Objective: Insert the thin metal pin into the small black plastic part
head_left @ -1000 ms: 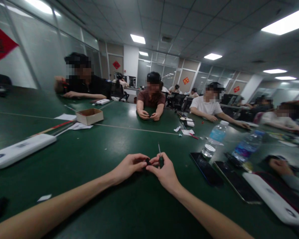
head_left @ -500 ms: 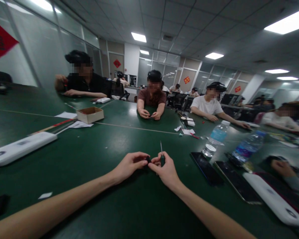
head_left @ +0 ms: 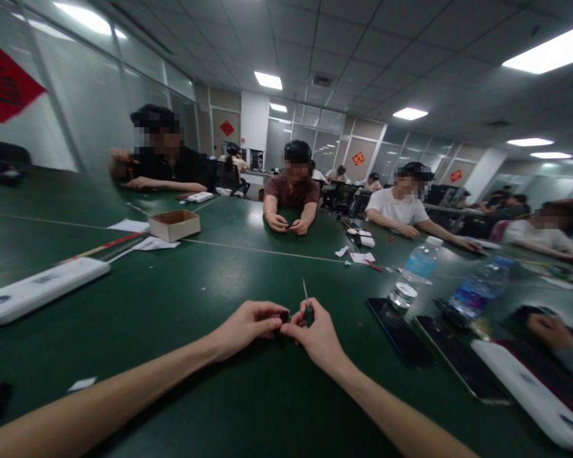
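Observation:
Over the green table (head_left: 210, 407), my left hand (head_left: 248, 327) is closed on a small black part (head_left: 284, 316), pinched between thumb and fingers. Its exact kind is too small to make out. My right hand (head_left: 318, 331) is closed around a screwdriver (head_left: 309, 313) with a dark handle, its thin metal shaft pointing up and away from me. The thumb and index finger of that same hand also reach the black part, so both sets of fingertips meet at it. The lower end of the screwdriver handle is hidden in my palm.
At right stand two water bottles (head_left: 415, 273), beside two dark phones (head_left: 401, 331) and a white power bank (head_left: 530, 394). Another person's hand (head_left: 549, 327) rests there. To the left lie a long white device (head_left: 48, 289) and a cardboard box (head_left: 174, 224). Several people sit across the table.
The view has tilted slightly up, so everything sits a little lower. The screwdriver shaft leans slightly more to the left. Both hands keep their hold on the black part.

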Tool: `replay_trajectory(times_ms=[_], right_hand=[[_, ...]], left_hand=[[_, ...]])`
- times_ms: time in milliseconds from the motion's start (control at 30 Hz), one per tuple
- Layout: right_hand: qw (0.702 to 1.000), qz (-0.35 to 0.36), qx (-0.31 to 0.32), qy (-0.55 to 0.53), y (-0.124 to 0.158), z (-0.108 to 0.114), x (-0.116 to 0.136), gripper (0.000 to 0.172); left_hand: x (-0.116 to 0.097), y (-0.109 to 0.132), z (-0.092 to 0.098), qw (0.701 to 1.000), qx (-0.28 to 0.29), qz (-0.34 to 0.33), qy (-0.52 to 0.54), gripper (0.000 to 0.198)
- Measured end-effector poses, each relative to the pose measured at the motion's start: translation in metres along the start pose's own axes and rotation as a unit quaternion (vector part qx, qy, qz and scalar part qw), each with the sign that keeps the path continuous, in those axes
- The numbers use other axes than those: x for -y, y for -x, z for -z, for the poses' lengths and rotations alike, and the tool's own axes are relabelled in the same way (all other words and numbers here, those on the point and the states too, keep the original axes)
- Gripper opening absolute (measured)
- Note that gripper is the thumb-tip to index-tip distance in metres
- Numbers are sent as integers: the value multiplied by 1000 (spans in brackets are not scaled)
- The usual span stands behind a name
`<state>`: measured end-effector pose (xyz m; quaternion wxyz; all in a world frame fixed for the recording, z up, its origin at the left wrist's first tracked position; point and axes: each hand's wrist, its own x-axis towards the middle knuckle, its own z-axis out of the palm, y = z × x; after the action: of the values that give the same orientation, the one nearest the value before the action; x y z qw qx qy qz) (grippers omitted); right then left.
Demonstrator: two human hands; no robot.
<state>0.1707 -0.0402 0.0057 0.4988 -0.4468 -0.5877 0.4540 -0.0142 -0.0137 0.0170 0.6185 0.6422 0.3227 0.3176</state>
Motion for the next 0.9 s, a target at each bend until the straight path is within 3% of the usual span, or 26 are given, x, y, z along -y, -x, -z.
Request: replay_trajectory(times_ms=[167,333,500,667,767,900], right_hand=[[998,9,9,65,0,4,-4,38],[988,49,-8,150,2,4,-5,31],[987,44,-12,155,-1,1,-7,32],[996,-6,-23,84,-6,0,-9,35],[993,-89,-36,-67,-12,2,-5,29],[979,-117,-33,-163,-23,5,35,22]], left_hand=[[0,0,2,999,33,12,28,34],[6,0,4,999,24,21,38,30],[8,-3,4,997,11,19,68,31],[8,-6,3,989,-12,4,146,30],[9,-8,3,983,-19,-12,180,28],[11,-10,3,974,-41,-15,222,24]])
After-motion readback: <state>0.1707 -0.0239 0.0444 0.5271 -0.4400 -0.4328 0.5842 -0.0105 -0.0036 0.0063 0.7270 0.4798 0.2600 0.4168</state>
